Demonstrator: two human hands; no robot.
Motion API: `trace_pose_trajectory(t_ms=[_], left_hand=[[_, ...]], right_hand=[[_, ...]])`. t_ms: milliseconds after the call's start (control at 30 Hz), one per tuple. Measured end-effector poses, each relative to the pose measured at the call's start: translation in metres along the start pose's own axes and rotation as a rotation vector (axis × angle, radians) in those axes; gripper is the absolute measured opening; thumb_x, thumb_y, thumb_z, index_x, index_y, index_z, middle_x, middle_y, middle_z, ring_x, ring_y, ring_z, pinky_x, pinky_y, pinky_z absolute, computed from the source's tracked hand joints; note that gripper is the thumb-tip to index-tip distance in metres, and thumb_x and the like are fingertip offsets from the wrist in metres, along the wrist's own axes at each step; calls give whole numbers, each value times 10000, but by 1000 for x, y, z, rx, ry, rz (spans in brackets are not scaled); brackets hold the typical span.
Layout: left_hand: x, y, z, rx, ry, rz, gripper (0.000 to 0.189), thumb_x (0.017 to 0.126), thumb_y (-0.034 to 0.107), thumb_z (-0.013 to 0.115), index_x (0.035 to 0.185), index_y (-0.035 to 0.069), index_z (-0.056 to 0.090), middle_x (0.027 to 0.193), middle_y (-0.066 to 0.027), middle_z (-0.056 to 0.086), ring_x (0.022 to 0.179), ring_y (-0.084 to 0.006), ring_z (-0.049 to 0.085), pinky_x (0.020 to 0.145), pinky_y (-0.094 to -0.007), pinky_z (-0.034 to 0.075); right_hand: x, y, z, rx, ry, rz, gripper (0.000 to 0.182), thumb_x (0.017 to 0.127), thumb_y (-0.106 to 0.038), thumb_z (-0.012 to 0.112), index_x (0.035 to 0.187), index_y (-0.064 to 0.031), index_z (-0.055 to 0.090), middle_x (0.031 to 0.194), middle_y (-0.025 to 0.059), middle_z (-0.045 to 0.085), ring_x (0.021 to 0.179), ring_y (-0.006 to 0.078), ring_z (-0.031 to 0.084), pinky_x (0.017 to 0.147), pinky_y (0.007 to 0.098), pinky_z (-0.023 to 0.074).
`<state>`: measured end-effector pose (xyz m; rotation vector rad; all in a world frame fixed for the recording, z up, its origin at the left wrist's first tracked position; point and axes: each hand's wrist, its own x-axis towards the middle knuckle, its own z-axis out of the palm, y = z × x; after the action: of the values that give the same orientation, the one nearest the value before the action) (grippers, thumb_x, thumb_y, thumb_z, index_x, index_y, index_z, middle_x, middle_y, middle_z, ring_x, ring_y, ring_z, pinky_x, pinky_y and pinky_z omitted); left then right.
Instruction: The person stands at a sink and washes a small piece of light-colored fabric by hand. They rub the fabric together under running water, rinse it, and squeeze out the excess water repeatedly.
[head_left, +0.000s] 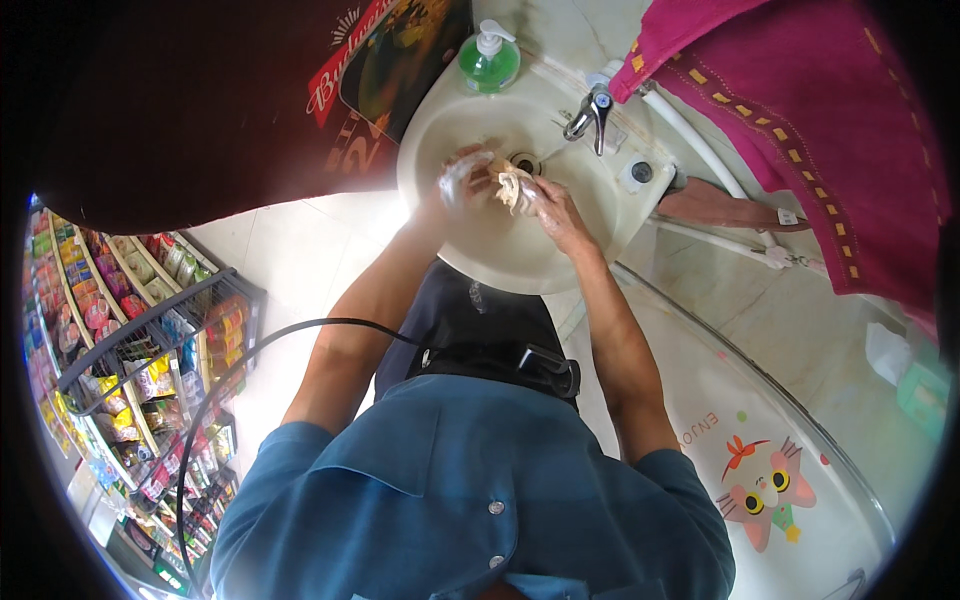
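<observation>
A crumpled beige cloth (511, 189) is bunched in my right hand (561, 214), over the basin of a white ceramic washbasin (495, 277). White lather coats parts of that hand. Just left of the cloth is my left hand (465, 176), foamy and blurred, its fingers apart and pointing towards the cloth. Whether those fingertips touch the cloth is hard to see. Beyond my hands the drain (525, 163) shows partly. The chrome faucet (589, 118) stands at the basin's back right, and a pump bottle of green liquid soap (489, 60) sits on the back left rim.
A dark Budweiser-branded panel (247, 112) borders the basin's left. Magenta towel (780, 97) and brown cloth (720, 204) hang at right near white pipes (697, 139). Below them is a white surface with a cat sticker (769, 487). Packaged-goods shelves (142, 322) stand left; a black cable (225, 375) arcs beside me.
</observation>
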<state>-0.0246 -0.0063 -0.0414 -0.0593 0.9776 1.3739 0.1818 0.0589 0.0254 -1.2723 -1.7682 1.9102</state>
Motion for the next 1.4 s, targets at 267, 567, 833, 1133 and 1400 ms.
trace_pose_trajectory(t_ms=[267,567,833,1133,1400], left_hand=[[34,-82,-34,891,-290,481,326,876,88,603,1200,57,577,1136,-120,631,1034,-269,618,916,-367,498],[40,-80,-1,298,-8,15,261,922,205,542,1146,82,597,1013,-64,652,996,-225,632,848,-320,508],[44,-83,-7,121,11,-135,183,966,214,536,1063,81,617,948,-64,655,824,-200,632,739,-360,542],[3,-46,38,145,61,-249,177,964,229,551,1041,97,640,885,-54,666,749,-190,634,639,-354,524],[5,-1,41,2,123,-288,275,1004,300,488,1012,52,606,959,-109,665,863,-246,670,791,-398,576]], right_hand=[[18,-1,72,-634,215,-418,372,983,-308,489,946,14,670,930,245,682,850,398,657,750,475,507],[17,19,41,-855,327,-211,334,905,-351,550,790,-73,695,731,187,679,675,400,661,617,509,528],[15,25,46,-916,344,-245,363,907,-320,571,673,-58,661,673,197,646,620,406,644,589,502,523],[17,-7,46,-710,451,-18,445,968,-319,476,736,1,681,701,231,647,710,431,650,663,503,510],[18,11,9,54,158,111,378,954,-152,458,1311,-62,543,1013,70,642,685,167,564,594,332,478]])
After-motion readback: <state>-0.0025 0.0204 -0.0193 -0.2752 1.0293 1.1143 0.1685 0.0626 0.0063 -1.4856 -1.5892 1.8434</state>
